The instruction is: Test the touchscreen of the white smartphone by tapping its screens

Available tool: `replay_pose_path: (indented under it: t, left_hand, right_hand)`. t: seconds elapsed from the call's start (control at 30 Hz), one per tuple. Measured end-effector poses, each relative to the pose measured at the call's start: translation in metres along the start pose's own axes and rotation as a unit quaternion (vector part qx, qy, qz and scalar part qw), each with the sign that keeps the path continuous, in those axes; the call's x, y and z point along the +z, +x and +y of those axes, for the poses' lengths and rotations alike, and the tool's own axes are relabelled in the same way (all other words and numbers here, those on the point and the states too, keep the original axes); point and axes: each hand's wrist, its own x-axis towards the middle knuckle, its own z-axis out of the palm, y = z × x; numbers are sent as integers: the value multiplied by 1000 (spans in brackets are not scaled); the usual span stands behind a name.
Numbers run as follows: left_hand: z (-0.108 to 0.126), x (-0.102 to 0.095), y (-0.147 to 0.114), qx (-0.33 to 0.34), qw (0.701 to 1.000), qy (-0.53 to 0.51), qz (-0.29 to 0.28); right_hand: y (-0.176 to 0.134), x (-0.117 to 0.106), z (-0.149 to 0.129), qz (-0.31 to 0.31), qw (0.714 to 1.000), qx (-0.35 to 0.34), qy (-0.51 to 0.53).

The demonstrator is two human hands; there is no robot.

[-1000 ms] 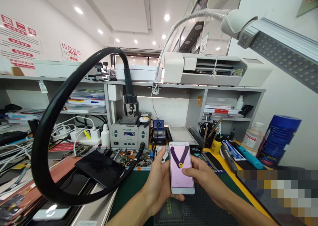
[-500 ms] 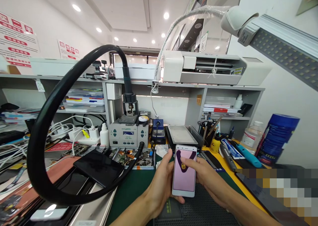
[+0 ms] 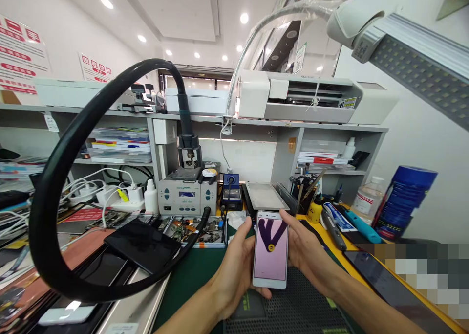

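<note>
A white smartphone point(image 3: 270, 268) is held upright over the bench, its lit pink screen facing me. A dark V-shaped band with a yellow round mark shows on that screen. My left hand point(image 3: 234, 258) grips the phone's left side, thumb along the edge and fingertips showing below its lower end. On the other side, my right hand point(image 3: 306, 246) closes on the right edge with its thumb near the top corner; its other fingers are hidden behind. Below the phone lie a dark perforated mat point(image 3: 289, 309) and a green work mat point(image 3: 190, 280).
A thick black hose point(image 3: 44, 187) loops at left from the rework station point(image 3: 179, 199). Beside it are a tray of small parts point(image 3: 198, 229) and a black tablet-like panel point(image 3: 142, 246). Tools, a yellow bottle point(image 3: 315, 211) and a blue canister point(image 3: 406, 202) stand right. A lamp point(image 3: 421, 65) hangs above.
My right thumb has left the middle of the screen and now lies at the phone's upper right edge. The dark band on the screen has changed into a wider V reaching the top.
</note>
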Motion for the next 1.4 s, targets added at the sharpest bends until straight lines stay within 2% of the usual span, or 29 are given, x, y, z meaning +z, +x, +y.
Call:
replay_pose_path:
  t: [0.17,0.43,0.67,0.8,0.93,1.17,1.3,1.4]
  left_hand:
    - [3,-2,1,-1,999,-48,-11]
    - [6,-1,0,-8,998,-56,-3]
    - [2,1,1,5,1000,-16,0]
    - [2,1,0,7,1000,-6,-7]
    - [3,1,-1,1,1000,-12,-7]
    - [6,-1,-2,5,999,-46,-28]
    - [6,-2,-2,-2,998,-65,-15]
    - [8,-2,-2,-9,997,-73,-2]
  right_hand:
    - [7,-7,10,-23,999,-34,8]
    - [14,-9,18,-9,992,-83,-95]
    - [10,-5,12,19,998,-39,-44]
    - [7,-8,5,-17,1000,-17,17]
    - [6,-12,1,-37,999,-5,27]
    - [6,-11,3,-48,998,-13,26]
    - [7,-10,8,-39,998,-36,19]
    - [8,-10,11,-25,998,-55,-32]
